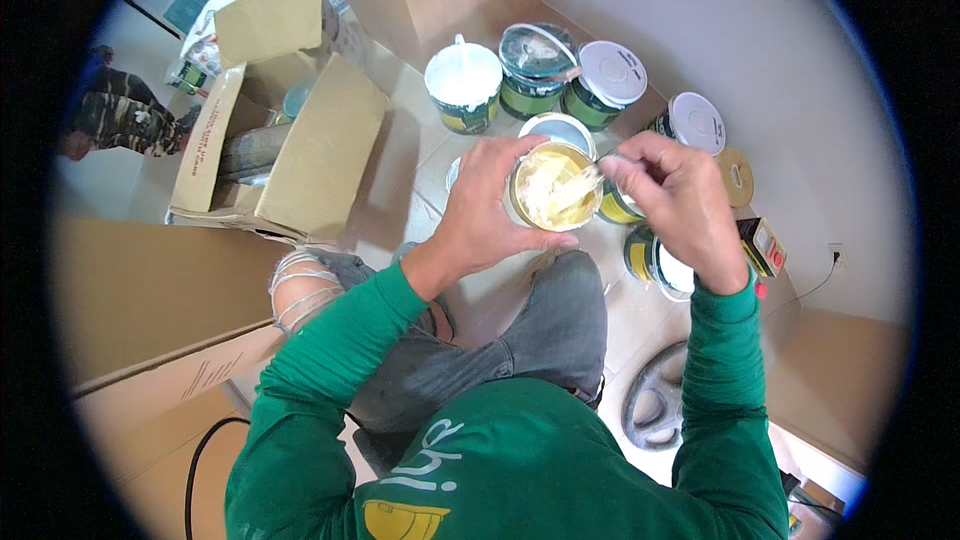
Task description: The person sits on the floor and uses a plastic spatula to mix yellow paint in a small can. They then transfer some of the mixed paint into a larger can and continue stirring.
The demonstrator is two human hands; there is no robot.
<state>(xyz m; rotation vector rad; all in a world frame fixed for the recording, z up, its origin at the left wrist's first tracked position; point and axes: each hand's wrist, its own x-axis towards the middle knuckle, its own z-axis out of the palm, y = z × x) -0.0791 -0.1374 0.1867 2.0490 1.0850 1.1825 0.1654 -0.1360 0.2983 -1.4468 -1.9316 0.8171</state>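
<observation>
My left hand point(470, 205) grips a small round tub point(550, 185) of pale yellow, creamy paint or paste, fingers and thumb around its side. My right hand point(680, 205) is closed on a thin stirrer point(590, 180), whose coated end is in the tub; its exact shape is hard to make out. Behind the tub stands a pail with a pale grey top point(558, 128). Green-labelled pails point(530, 90) stand beyond it, one with an open white top point(462, 75). More pails point(655, 270) are to the right, partly behind my right hand.
An open cardboard box point(320, 150) holds items at left, with a person's camouflage sleeve point(125, 100) beyond. A cardboard panel point(160, 300) is beside my bent knees. At right are a small box point(762, 245), a plug in a wall socket point(835, 255) and a dark moulded object point(650, 405).
</observation>
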